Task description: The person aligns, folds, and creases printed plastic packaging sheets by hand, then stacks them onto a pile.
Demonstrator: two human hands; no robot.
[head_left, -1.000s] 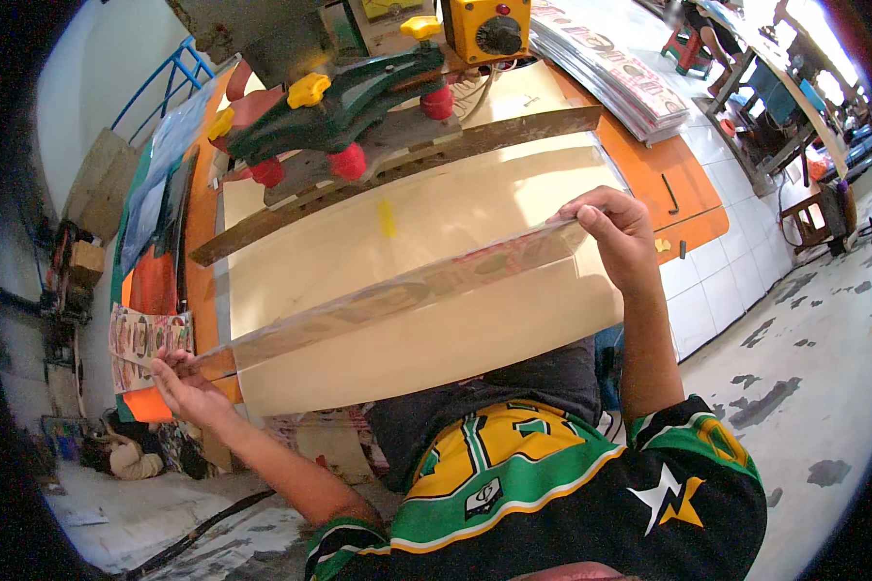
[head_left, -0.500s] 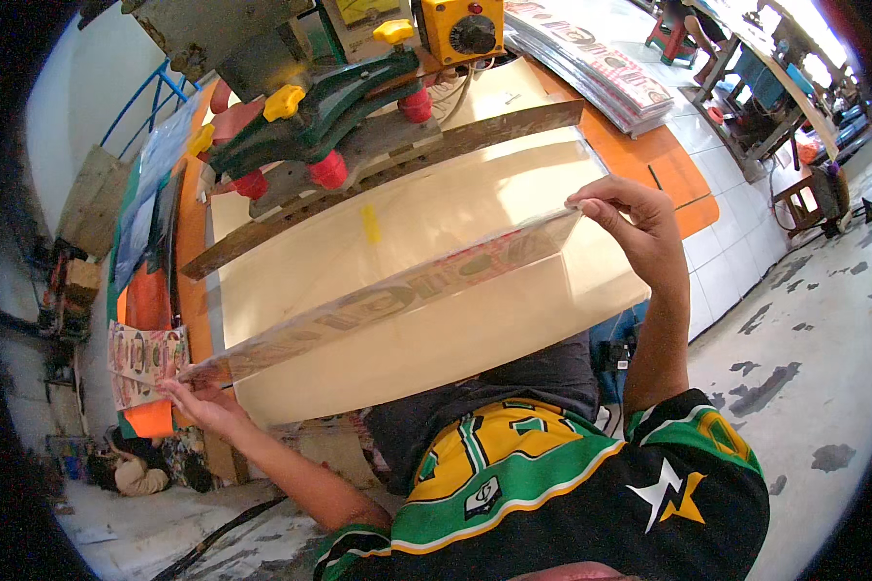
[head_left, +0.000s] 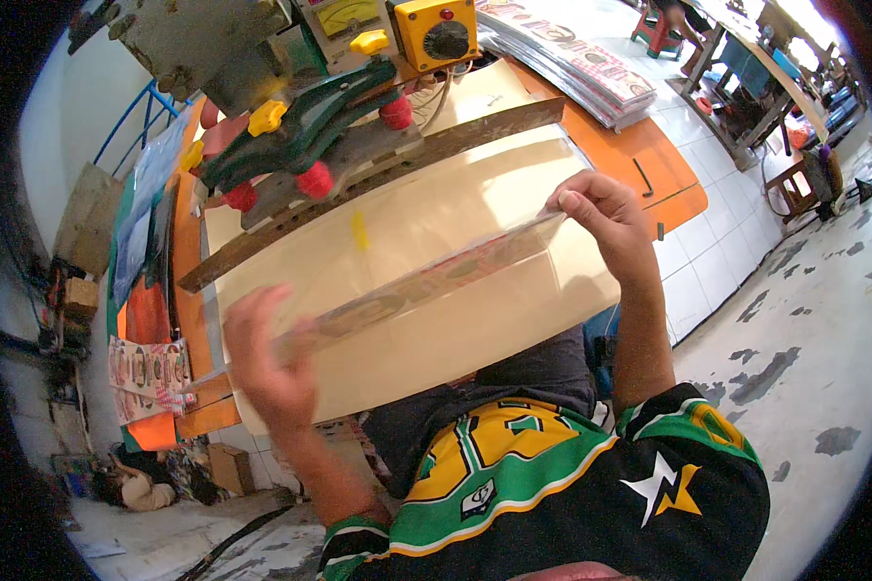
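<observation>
A long, narrow strip of printed plastic film (head_left: 436,281) stretches slantwise above a pale cream sheet (head_left: 436,358). Its right end is pinched between the thumb and fingers of my right hand (head_left: 601,218). My left hand (head_left: 273,363) is at the strip's left end, over the sheet's left part. Motion smears its fingers, so I cannot tell whether they grip the film. Beyond the strip, a long metal bar (head_left: 378,194) runs across the sheet under a dark green machine arm (head_left: 300,126) with yellow knobs and red fittings.
A yellow control box (head_left: 436,34) with a dial stands at the back. Stacked printed film sheets (head_left: 572,63) lie at back right on the orange table (head_left: 649,174), near a hex key (head_left: 643,179). More printed pieces (head_left: 148,368) lie at the left edge.
My left hand has moved rightward and up from the table's left edge to over the sheet, with the strip's left end. My right hand still pinches the other end, slightly further left.
</observation>
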